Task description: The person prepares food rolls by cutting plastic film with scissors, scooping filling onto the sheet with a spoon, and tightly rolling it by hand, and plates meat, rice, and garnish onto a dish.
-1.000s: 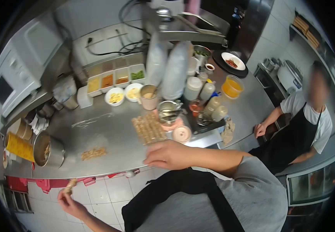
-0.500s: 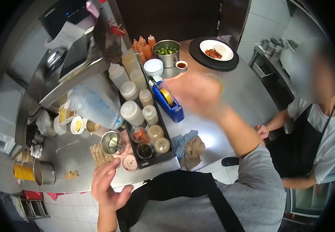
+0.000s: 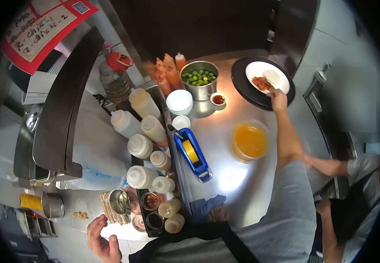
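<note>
My right hand [image 3: 279, 99] reaches to the back right, its fingers closed on the near rim of a white plate [image 3: 282, 86]. Reddish-brown chopped food [image 3: 261, 83] and a pale mound [image 3: 271, 77] lie on that plate, which rests on a round black board [image 3: 241, 82]. Lower left, my left hand [image 3: 102, 241] holds nothing; its fingers are apart and slightly curled. Nearest to it are a metal cup [image 3: 120, 202] and some wrapped rolls [image 3: 107, 206].
A clear container of orange liquid [image 3: 250, 141] and a blue tape dispenser [image 3: 193, 155] stand mid-counter. Squeeze bottles [image 3: 141, 177] fill a black tray. Behind are a pot of green limes [image 3: 200, 81], a sauce dish [image 3: 218, 99] and white bowls [image 3: 179, 101]. A co-worker [image 3: 360, 197] stands at right.
My right hand has moved from above the counter beside the tape dispenser to the plate's rim. The orange container now shows plainly. My view has shifted; a red order board appears at upper left.
</note>
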Action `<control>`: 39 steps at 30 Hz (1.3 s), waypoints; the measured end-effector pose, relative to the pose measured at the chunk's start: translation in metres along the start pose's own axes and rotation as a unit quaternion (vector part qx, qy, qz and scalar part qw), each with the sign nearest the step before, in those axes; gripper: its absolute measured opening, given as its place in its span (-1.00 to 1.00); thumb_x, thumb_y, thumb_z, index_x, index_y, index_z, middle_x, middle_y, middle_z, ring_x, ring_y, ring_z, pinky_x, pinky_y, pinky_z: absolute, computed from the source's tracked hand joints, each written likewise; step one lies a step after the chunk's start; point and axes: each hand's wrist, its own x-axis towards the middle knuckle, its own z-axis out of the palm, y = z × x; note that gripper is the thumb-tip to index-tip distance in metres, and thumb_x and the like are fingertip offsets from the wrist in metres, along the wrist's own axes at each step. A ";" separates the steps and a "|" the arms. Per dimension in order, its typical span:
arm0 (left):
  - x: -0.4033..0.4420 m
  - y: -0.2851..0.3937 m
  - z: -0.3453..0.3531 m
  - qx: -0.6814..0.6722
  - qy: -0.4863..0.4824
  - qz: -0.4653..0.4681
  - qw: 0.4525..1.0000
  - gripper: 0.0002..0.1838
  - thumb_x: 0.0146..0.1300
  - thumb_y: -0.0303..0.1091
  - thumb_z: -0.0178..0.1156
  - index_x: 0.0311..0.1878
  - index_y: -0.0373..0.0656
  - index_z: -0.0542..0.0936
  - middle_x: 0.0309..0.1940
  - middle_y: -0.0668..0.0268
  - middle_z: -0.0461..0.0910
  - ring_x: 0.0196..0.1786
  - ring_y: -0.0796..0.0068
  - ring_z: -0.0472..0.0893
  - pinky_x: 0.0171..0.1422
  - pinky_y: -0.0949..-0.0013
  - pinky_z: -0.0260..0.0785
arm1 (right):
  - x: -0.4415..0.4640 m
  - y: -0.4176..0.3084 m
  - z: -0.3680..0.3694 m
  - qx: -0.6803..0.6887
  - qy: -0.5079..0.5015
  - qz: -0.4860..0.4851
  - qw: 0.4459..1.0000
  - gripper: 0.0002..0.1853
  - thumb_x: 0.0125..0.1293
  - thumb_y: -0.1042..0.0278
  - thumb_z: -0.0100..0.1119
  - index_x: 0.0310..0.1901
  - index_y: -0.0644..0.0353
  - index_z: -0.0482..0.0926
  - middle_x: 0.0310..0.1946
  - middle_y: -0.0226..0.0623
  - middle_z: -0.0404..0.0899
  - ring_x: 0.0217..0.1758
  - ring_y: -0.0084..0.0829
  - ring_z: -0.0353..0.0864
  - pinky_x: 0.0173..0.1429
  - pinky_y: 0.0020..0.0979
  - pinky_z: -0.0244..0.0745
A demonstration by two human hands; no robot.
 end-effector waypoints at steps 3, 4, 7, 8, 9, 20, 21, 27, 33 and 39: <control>0.010 0.004 0.004 0.024 -0.009 0.001 1.000 -0.57 0.18 -0.20 0.27 -0.03 -0.37 0.54 -0.07 -0.04 0.57 -0.02 0.13 0.58 0.03 0.24 0.42 | 0.003 0.021 0.027 -0.059 -0.016 -0.021 0.998 -0.85 0.10 0.47 0.21 -0.26 0.24 0.63 -0.34 0.02 0.60 -0.23 0.04 0.60 -0.13 -0.08 0.49; 0.013 0.006 0.002 0.038 -0.001 0.003 0.999 -0.60 0.14 -0.24 0.30 -0.07 -0.37 0.56 -0.12 -0.05 0.61 -0.05 0.07 0.60 0.05 0.22 0.44 | 0.008 0.034 0.041 -0.035 -0.021 0.015 0.999 -0.86 0.12 0.50 0.14 -0.27 0.25 0.62 -0.30 0.04 0.61 -0.22 0.07 0.60 -0.11 -0.08 0.49; 0.021 0.014 -0.009 0.038 -0.017 0.036 0.998 -0.60 0.02 -0.35 0.40 -0.08 -0.33 0.58 -0.10 0.01 0.63 -0.06 0.12 0.63 -0.01 0.26 0.48 | 0.044 0.040 0.047 0.304 -0.048 0.146 0.940 -0.93 0.13 0.54 0.12 -0.35 0.31 0.57 -0.28 -0.01 0.56 -0.17 -0.07 0.58 -0.09 -0.21 0.48; 0.019 0.015 -0.015 0.034 -0.021 0.039 0.998 -0.59 0.00 -0.38 0.42 -0.07 -0.32 0.59 -0.08 0.04 0.63 -0.06 0.16 0.63 -0.03 0.28 0.48 | 0.054 0.001 0.015 0.201 -0.004 -0.007 0.979 -0.96 0.16 0.58 0.14 -0.34 0.31 0.56 -0.29 -0.10 0.55 -0.16 -0.20 0.57 -0.07 -0.29 0.48; 0.016 0.017 -0.020 0.032 -0.014 0.044 0.998 -0.58 -0.01 -0.38 0.43 -0.05 -0.28 0.60 -0.08 0.10 0.64 -0.06 0.21 0.64 -0.03 0.31 0.49 | 0.064 -0.049 -0.024 0.083 0.073 -0.146 0.983 -0.97 0.18 0.61 0.15 -0.34 0.30 0.55 -0.30 -0.19 0.54 -0.16 -0.33 0.56 -0.05 -0.38 0.47; -0.046 -0.015 -0.104 -0.018 0.054 0.093 0.994 -0.68 0.02 -0.43 0.38 -0.11 -0.29 0.63 -0.19 0.15 0.68 -0.18 0.20 0.66 -0.08 0.30 0.49 | -0.009 -0.548 -0.348 0.388 0.129 -0.615 0.675 -0.81 0.15 0.72 0.18 -0.22 0.28 0.64 -0.23 -0.15 0.59 -0.18 -0.48 0.61 -0.11 -0.52 0.54; -0.052 -0.022 -0.111 -0.024 0.057 0.095 0.994 -0.68 0.00 -0.47 0.38 -0.12 -0.27 0.63 -0.18 0.16 0.68 -0.17 0.19 0.66 -0.09 0.31 0.49 | -0.009 -0.584 -0.350 0.429 0.046 -0.577 0.693 -0.80 0.20 0.70 0.12 -0.16 0.30 0.63 -0.22 -0.24 0.59 -0.19 -0.52 0.58 -0.09 -0.52 0.50; -0.077 -0.085 -0.165 -0.060 0.071 0.110 0.990 -0.73 0.07 -0.42 0.33 -0.14 -0.28 0.64 -0.25 0.15 0.68 -0.22 0.19 0.66 -0.12 0.28 0.49 | 0.030 -0.775 -0.329 0.602 -0.141 -0.312 0.721 -0.74 0.22 0.36 0.24 -0.04 0.12 0.61 -0.18 -0.39 0.60 -0.01 -0.53 0.45 0.06 -0.23 0.33; -0.092 -0.172 -0.241 -0.093 0.050 0.022 0.994 -0.72 0.07 -0.45 0.31 -0.11 -0.27 0.64 -0.24 0.17 0.69 -0.18 0.22 0.67 -0.04 0.29 0.49 | 0.037 -0.829 -0.306 0.622 0.067 -0.307 0.717 -0.70 0.25 0.42 0.17 0.02 0.27 0.59 -0.11 -0.26 0.60 -0.08 -0.45 0.53 0.02 -0.41 0.40; -0.068 -0.234 -0.279 -0.324 -0.017 0.111 0.939 -0.32 0.09 -0.38 0.35 0.30 -0.04 0.33 0.35 0.03 0.25 0.23 0.15 0.47 0.19 0.18 0.39 | -0.222 -0.801 -0.270 0.677 -0.111 -0.289 0.668 -0.57 0.28 0.60 0.12 0.21 0.35 0.43 0.10 -0.08 0.52 -0.10 -0.53 0.55 -0.12 -0.48 0.51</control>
